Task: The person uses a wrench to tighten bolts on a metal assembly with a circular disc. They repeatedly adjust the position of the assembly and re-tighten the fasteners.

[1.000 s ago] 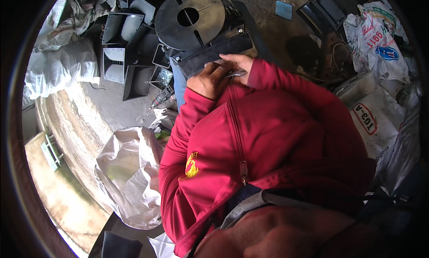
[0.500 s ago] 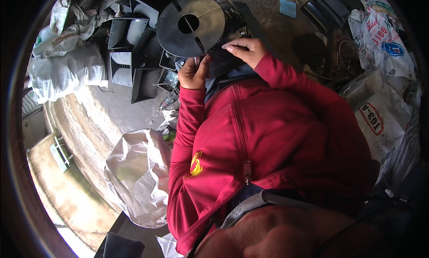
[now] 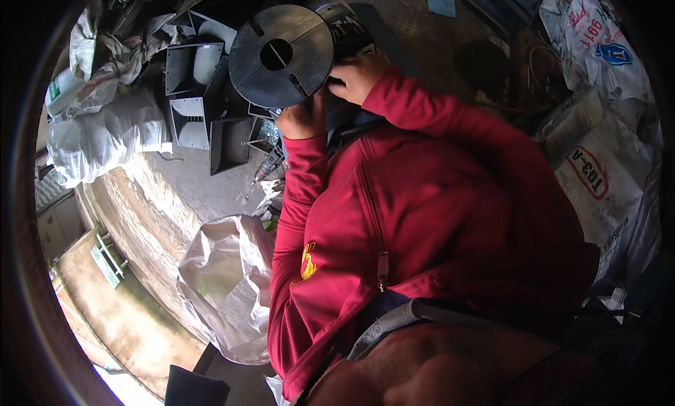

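Note:
A flat, dark grey round disc (image 3: 302, 37) has a round hole at its middle, two slots and a line across it. My left hand (image 3: 300, 121) is at its near edge, closed, with its fingertips hidden beneath the rim by one slot. Just right of the disc's edge, my right hand (image 3: 360, 77) is closed, its fingers bent in towards my left hand. Whatever lies between the fingers of either hand is too small or too shaded to make out. Beyond my right hand sits a dark metal part (image 3: 344, 23), partly covered by the disc.
Several dark, box-like horn housings (image 3: 193, 68) lie left of the disc. A power drill (image 3: 268, 163) and a tray of small shiny fasteners (image 3: 266, 134) are near my left forearm. White sacks (image 3: 598, 174) stand to the right; an open white bag (image 3: 228, 279) is at my left.
The disc now appears slightly further left in view. My right hand has moved in to the left, against the disc's edge, and its outstretched fingers have curled. The left hand reaches further under the rim.

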The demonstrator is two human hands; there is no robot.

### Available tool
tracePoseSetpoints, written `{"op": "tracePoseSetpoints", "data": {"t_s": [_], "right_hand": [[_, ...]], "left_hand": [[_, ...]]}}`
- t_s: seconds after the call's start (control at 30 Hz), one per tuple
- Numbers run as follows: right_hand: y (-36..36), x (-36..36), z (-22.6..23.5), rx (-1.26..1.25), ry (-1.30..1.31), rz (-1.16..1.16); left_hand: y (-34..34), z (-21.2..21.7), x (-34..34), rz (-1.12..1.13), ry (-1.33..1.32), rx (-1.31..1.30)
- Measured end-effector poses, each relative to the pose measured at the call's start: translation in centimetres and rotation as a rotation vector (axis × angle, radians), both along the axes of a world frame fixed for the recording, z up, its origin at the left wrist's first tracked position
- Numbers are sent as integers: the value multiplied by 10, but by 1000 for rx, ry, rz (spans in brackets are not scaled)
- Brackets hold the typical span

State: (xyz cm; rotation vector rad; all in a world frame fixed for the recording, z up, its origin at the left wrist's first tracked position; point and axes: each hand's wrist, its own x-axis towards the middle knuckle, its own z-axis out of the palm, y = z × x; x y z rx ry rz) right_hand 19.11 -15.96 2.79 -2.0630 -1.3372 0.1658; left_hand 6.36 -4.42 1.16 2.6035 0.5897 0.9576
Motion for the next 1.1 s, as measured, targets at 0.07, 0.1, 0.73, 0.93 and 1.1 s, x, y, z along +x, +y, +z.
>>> {"op": "tracePoseSetpoints", "data": {"t_s": [0.07, 0.1, 0.73, 0.93, 1.1], "right_hand": [[2, -4, -3, 44, -12, -19], [4, -5, -9, 83, -21, -23], [12, -4, -20, 199, -112, -15], [8, -6, 2, 163, -102, -45], [5, -7, 1, 177, -135, -82]], "left_hand": [[-1, -3, 0, 10, -46, -10], [-1, -2, -2, 11, -15, -50], [-35, -19, -43, -549, 570, -250], [-36, -33, -13, -584, 1166, -115], [-28, 18, -49, -516, 782, -235]]}}
